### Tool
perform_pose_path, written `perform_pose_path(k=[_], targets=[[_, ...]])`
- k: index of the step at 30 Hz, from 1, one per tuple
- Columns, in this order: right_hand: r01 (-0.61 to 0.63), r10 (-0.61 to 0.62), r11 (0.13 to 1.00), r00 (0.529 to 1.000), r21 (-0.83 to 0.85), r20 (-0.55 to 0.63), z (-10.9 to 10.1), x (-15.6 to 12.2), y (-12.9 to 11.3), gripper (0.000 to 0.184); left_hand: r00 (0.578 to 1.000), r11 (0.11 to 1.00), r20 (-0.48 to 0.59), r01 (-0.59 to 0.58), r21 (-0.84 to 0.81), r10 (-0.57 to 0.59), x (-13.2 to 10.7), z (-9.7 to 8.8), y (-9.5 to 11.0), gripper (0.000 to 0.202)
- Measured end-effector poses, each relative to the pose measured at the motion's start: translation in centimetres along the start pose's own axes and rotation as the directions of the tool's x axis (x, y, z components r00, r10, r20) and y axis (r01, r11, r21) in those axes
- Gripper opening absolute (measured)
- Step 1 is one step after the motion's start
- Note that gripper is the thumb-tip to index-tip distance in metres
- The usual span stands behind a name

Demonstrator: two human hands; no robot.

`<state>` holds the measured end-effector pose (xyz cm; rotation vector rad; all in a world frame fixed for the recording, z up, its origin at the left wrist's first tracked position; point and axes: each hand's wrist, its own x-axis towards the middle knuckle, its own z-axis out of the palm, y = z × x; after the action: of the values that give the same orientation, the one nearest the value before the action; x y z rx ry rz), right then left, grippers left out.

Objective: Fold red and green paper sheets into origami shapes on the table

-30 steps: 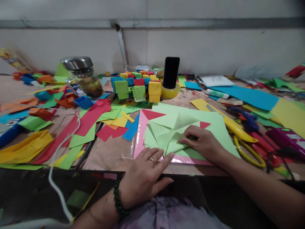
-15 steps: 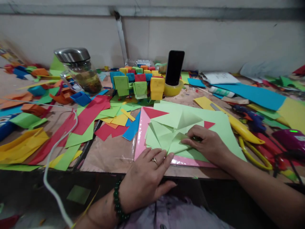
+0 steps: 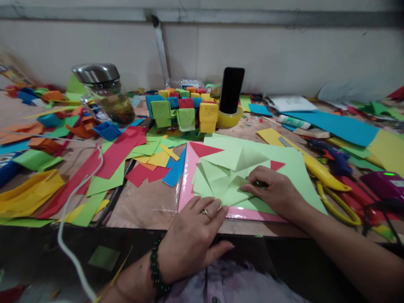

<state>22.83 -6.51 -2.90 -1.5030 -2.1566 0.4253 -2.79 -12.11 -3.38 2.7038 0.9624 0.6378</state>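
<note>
A light green paper [image 3: 227, 174], partly folded into triangular flaps, lies on a larger light green sheet over a glossy pink sheet [image 3: 187, 185]. My left hand [image 3: 194, 235] rests flat at the table's front edge, fingers stretched out, fingertips on the folded paper's lower corner. My right hand [image 3: 273, 191] lies on the paper's right part, fingers bent and pressing down a fold. A red triangle [image 3: 203, 148] of paper shows under the green sheet.
Paper cubes [image 3: 184, 111] stand behind the sheets, a phone [image 3: 231, 89] upright in a tape roll [image 3: 229, 120]. A lidded glass jar [image 3: 105, 94] is at left among coloured strips. Yellow scissors [image 3: 328, 185], a glue gun [image 3: 334, 155] and a purple device [image 3: 383, 183] lie right. A white cable [image 3: 67, 219] hangs left.
The view shifted slightly downward a second ago. Both hands stay on the green paper; the right fingers have barely moved along the fold.
</note>
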Motion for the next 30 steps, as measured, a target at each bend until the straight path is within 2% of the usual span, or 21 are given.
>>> perform_pose_path(k=[9,14,19,21,22,23,25,26,27,28,30], targets=[[0.018,-0.018,0.999,1.000,-0.044,0.001,-0.1,0.1,-0.4,0.032,0.998,0.998,0.034,0.054,-0.040,-0.053,0.2,-0.6,0.6,0.052],[0.036,-0.037,0.996,0.999,-0.081,-0.014,0.0,0.0,-0.3,0.031,0.997,0.997,0.060,0.060,-0.051,-0.057,0.9,-0.7,0.7,0.058],[0.087,-0.108,0.981,0.987,-0.171,-0.117,0.3,-0.3,0.0,0.024,0.994,0.992,0.095,0.068,-0.103,-0.058,2.2,-1.0,0.6,0.051],[0.186,-0.231,0.952,0.957,-0.241,-0.175,0.1,-0.5,-0.4,0.023,0.993,0.992,0.104,0.066,-0.109,-0.055,2.7,-1.1,0.6,0.051],[0.273,-0.327,0.920,0.930,-0.280,-0.169,-0.1,-0.7,-0.7,0.021,0.993,0.991,0.106,0.062,-0.115,-0.050,2.8,-1.1,0.6,0.052],[0.382,-0.438,0.871,0.889,-0.310,-0.134,-0.2,-0.9,-1.1,0.018,0.994,0.991,0.103,0.057,-0.120,-0.045,2.9,-1.0,0.7,0.053],[0.593,-0.634,0.735,0.773,-0.329,-0.025,-0.4,-1.3,-2.0,0.017,0.995,0.992,0.093,0.048,-0.118,-0.037,3.1,-0.9,0.7,0.052],[0.664,-0.695,0.672,0.718,-0.328,0.032,-0.4,-1.4,-2.4,0.018,0.995,0.993,0.090,0.045,-0.110,-0.035,3.1,-0.8,0.7,0.050],[0.705,-0.726,0.627,0.683,-0.332,0.079,-0.3,-1.5,-2.8,0.018,0.995,0.994,0.090,0.045,-0.099,-0.036,3.0,-0.7,0.7,0.049],[0.720,-0.736,0.601,0.668,-0.346,0.111,-0.3,-1.6,-3.0,0.018,0.995,0.995,0.092,0.047,-0.086,-0.039,3.0,-0.6,0.8,0.049],[0.710,-0.720,0.589,0.678,-0.387,0.149,-0.2,-1.7,-3.2,0.019,0.994,0.997,0.103,0.053,-0.063,-0.046,2.9,-0.5,0.9,0.053]])
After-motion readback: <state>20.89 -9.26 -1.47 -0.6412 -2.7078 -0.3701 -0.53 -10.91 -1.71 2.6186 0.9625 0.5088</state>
